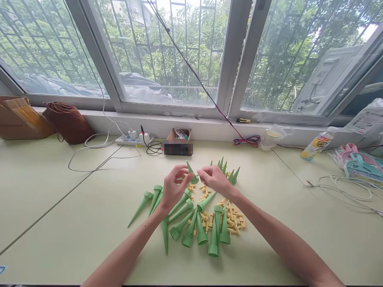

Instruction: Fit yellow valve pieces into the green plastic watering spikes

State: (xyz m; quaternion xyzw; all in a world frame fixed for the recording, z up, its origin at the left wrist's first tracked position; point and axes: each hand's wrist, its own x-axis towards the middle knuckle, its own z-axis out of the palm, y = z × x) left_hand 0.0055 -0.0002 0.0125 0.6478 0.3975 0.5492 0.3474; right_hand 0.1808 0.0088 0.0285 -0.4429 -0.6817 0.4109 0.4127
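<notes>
My left hand (175, 185) holds a green plastic watering spike (192, 174) between thumb and fingers, its pointed end up and leaning left. Close at its right, my right hand (214, 178) is closed in a pinch. A small yellow plastic fitting shows at the fingertips, mostly hidden, against the spike's wide end. Below the hands lie several more green spikes (188, 235), pointing different ways. Among them is a loose pile of yellow plastic fittings (235, 219). Behind my right hand, several green spikes (236, 175) stand point up.
Along the window wall stand a cardboard box (24, 119), a brown drawstring bag (69, 121), a power strip (128, 139) with cables, and a small open box (178, 143). To the right are a bottle (318, 144), pink and teal plastic items (360, 165) and a loose cable (341, 191).
</notes>
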